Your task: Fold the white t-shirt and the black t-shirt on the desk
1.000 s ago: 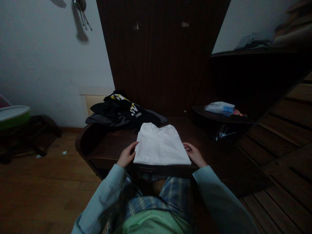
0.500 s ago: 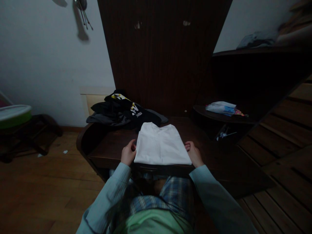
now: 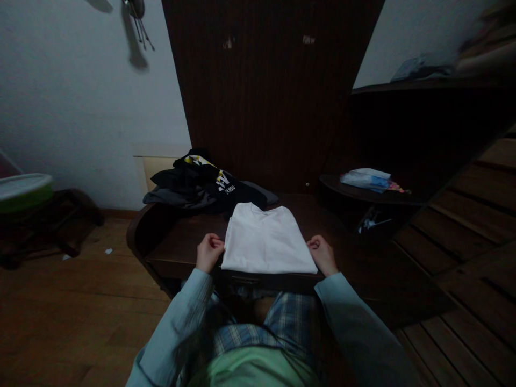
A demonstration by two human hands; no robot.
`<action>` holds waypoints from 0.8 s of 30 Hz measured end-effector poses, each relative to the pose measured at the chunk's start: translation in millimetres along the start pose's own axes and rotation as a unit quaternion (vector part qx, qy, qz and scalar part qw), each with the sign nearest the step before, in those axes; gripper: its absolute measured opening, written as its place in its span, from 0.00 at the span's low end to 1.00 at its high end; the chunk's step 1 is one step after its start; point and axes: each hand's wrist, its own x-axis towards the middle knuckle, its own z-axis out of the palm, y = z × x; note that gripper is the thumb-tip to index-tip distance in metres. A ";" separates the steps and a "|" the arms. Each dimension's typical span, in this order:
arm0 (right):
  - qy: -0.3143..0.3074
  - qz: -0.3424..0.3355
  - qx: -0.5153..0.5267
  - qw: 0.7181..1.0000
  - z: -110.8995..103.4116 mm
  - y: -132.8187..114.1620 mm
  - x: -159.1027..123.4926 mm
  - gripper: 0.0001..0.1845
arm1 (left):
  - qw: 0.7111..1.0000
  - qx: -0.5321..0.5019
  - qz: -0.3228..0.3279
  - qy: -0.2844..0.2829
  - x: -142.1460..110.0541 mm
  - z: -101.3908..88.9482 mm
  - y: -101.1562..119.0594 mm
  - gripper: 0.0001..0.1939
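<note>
Folded white shirt [image 3: 266, 242] lies flat on the dark bench [image 3: 169, 236], near its front edge, dark clothes [image 3: 193, 191] at its 10 o'clock. Change vs half a second ago: left hand [image 3: 209, 251] swung slightly outward at 9, fingertips now bunched together by the shirt's side. Right hand [image 3: 322, 253] about unchanged at 3, fingers curled in. Can't tell if either pinches cloth. Shirt hasn't shifted; my read: minor edge-tidying, fold basically done.

Packet [image 3: 365, 179] on shelf [image 3: 332, 185]; green tub [image 3: 26, 199].
</note>
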 end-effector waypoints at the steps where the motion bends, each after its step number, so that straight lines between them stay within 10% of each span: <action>1: 0.006 0.008 0.011 1.000 -0.4 1.4 0.6 0.08 | 1.000 -0.017 -0.008 0.011 1.4 0.7 -2.6 0.10; 7: 0.038 0.018 0.021 0.999 -3.0 4.3 1.4 0.08 | 0.998 -0.040 -0.028 0.040 5.7 1.5 -8.2 0.10; 24: -0.073 -0.025 -0.014 0.997 -6.2 -10.0 -3.8 0.18 | 0.986 0.110 0.055 -0.111 -0.4 -4.0 10.7 0.17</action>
